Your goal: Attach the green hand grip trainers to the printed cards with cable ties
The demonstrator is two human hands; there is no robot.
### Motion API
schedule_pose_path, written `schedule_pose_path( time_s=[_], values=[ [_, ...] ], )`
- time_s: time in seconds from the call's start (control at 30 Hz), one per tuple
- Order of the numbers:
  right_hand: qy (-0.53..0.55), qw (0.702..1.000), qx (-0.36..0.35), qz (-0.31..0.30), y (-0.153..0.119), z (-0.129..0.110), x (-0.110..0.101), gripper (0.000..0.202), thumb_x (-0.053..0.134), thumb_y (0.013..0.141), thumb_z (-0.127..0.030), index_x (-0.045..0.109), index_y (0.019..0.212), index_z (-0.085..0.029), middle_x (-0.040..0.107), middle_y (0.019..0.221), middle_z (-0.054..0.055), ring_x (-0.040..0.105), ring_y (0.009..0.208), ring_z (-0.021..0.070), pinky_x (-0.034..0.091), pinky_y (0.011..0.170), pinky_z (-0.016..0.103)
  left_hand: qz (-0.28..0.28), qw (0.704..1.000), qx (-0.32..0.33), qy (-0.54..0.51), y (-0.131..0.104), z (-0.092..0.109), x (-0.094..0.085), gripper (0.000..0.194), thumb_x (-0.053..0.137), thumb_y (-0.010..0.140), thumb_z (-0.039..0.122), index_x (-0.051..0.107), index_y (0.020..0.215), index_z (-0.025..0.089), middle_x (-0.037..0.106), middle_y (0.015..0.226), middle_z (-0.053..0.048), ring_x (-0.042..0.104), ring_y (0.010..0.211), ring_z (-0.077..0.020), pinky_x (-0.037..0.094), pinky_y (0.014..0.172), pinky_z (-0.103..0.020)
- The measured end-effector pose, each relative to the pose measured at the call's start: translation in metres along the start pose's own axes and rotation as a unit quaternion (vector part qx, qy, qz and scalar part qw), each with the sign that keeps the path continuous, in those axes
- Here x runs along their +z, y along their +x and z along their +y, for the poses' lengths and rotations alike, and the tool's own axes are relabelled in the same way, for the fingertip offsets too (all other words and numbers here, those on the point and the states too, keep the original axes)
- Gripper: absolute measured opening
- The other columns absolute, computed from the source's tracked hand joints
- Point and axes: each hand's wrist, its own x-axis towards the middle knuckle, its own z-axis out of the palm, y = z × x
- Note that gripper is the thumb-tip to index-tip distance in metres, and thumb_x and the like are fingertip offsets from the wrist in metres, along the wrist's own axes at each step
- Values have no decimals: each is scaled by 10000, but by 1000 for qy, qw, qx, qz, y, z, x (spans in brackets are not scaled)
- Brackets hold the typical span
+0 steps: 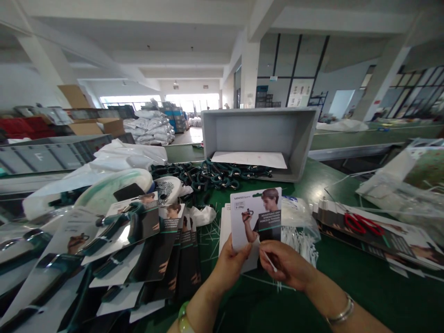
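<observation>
My left hand [229,264] grips the lower left edge of a printed backing card [258,217] that stands upright, facing me. A white cable tie [270,260] is pinched in my right hand [286,262], its upper end against the card's lower part. Behind the card lies a bundle of white cable ties [300,243] in a clear plastic bag. To the left, hand grip strengthener packs [121,226] with dark green grips fixed to cards lie in an overlapping pile. Loose hand grip strengtheners [208,175] are heaped beyond the card.
A grey plastic bin [258,127] lies on its side at the back, a white sheet inside. At the right, red-handled scissors [362,224] rest on stacked cards [391,243]. A white tub of small metal parts [168,189] stands at left. Loose ties litter the green table [256,300].
</observation>
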Motion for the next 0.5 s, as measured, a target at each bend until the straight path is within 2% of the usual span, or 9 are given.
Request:
schedule_pose_path(
  time_s=[0.1,0.2,0.27,0.37,0.43,0.5],
  values=[
    [-23,998,-34,42,-1,2,5,296,558,743,-389,434,606,-158,472,505,-60,270,334,-2,99,338,157,20,999,16,46,-1,0,0,387,615,761,319,567,1116,173,630,1079,-90,578,929,-203,433,843,-313],
    [-40,991,-65,109,3,3,14,368,576,726,-501,430,664,-169,465,531,-74,279,339,0,99,341,158,4,996,6,83,-1,3,1,350,620,752,330,598,1052,150,662,942,-80,593,799,-189,462,747,-301],
    [-75,985,-78,134,6,3,18,406,556,718,-560,435,671,-175,458,514,-78,288,332,9,110,334,162,6,997,-2,76,-1,5,1,327,639,732,340,619,987,136,669,874,-78,595,763,-189,465,725,-301],
    [-169,973,-87,135,6,-2,14,445,535,711,-602,469,637,-167,465,457,-66,309,313,24,155,329,175,36,999,-23,4,-1,8,-4,374,684,689,325,615,1006,140,670,918,-89,604,793,-200,466,748,-311],
    [-195,950,-134,205,4,-7,2,446,550,701,-601,497,633,-163,455,440,-67,327,321,32,195,340,180,46,996,-55,-57,-2,10,-10,419,702,675,290,599,1058,156,664,961,-86,611,815,-203,468,761,-318],
    [-167,924,-177,294,2,-12,-12,412,589,689,-571,529,667,-163,451,458,-70,354,354,39,220,353,178,40,988,-93,-115,-5,13,-15,451,709,666,245,583,1093,175,663,971,-76,620,807,-201,474,750,-319]
  ],
)
